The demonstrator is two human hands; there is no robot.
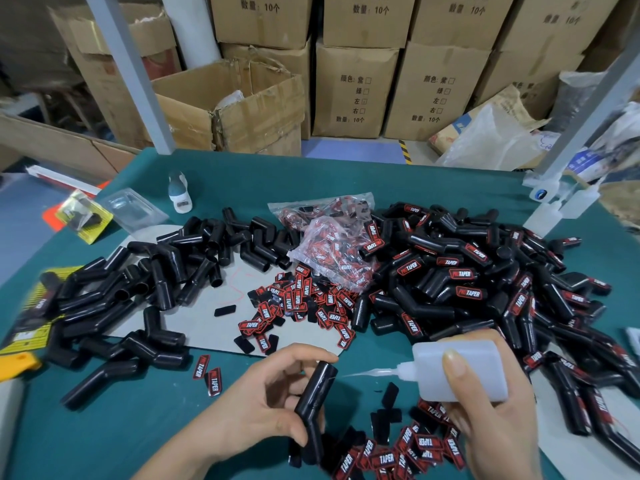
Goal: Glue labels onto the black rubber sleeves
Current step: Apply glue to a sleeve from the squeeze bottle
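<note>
1. Plainly, the head view shows red-and-black labels (304, 303) printed "TAPER" scattered mid-table, and cartons (356, 88) behind printed "数量: 10个".
2. Low in the view, the left hand (266, 400) curls its fingers and thumb round one bent black rubber sleeve (313, 407), held above the green table (138, 427).
3. Opposite it, the right hand (485, 410) grips a translucent glue bottle (460, 368), its nozzle pointing left toward the sleeve without touching it.
4. Labelled sleeves (485, 289) are piled on the right, bare ones (138, 289) on the left.

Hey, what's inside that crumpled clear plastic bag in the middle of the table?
The clear plastic bag holds red-and-black labels; the crinkled, glary film hides how many and anything beneath them.
</note>
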